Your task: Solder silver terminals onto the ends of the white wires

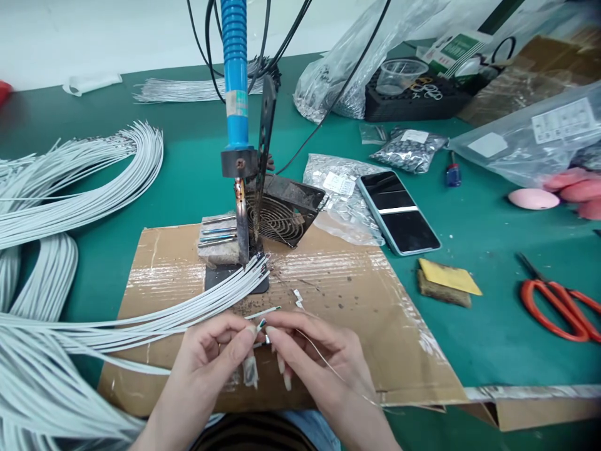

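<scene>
Over the cardboard sheet, my left hand pinches a white cable near its end, where short coloured cores stick out. The fingers of my right hand are closed at those core tips; what exactly they grip is hidden. A thin, pale wire runs across the right hand, with small white and metal pieces just beyond the fingers. Ahead stands a blue-handled soldering iron, its tip pointing down at a bundle of white cables. A crumpled clear plastic piece shows below the hands.
Large coils of white cable fill the left side. A fan with a round grille sits behind the iron. To the right are a phone, a yellow sponge, red-handled scissors, a small screwdriver and plastic bags.
</scene>
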Demonstrator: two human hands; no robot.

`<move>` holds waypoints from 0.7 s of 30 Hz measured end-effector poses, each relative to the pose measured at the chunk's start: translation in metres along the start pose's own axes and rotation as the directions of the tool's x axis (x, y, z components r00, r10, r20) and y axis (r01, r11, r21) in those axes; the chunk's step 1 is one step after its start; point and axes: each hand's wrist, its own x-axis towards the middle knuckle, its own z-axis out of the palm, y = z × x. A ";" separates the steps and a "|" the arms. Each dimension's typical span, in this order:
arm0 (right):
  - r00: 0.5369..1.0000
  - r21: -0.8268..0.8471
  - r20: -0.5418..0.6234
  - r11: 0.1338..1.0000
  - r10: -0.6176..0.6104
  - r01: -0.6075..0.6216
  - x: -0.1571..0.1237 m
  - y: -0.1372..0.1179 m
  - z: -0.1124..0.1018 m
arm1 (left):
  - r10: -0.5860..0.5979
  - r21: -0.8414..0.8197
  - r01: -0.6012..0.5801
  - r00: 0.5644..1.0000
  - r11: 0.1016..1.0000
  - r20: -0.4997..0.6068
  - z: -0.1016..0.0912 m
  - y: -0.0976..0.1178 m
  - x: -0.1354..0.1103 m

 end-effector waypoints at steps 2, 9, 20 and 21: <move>1.000 0.027 0.010 1.000 -0.003 0.002 -0.001 -0.002 0.001 | 0.020 -0.012 -0.020 1.000 1.000 0.013 0.001 -0.001 0.000; 0.987 0.088 -0.018 0.984 0.157 -0.155 -0.003 -0.014 0.007 | 0.101 -0.036 -0.099 0.993 0.994 0.056 0.001 -0.010 0.002; 0.994 -0.009 0.040 0.995 0.104 -0.103 -0.006 -0.012 -0.002 | 0.020 -0.009 -0.019 0.999 1.000 0.034 0.005 0.005 -0.003; 0.994 -0.029 0.046 0.994 0.103 -0.102 -0.006 -0.014 -0.003 | 0.015 0.002 -0.015 0.999 1.000 0.029 0.005 0.006 -0.003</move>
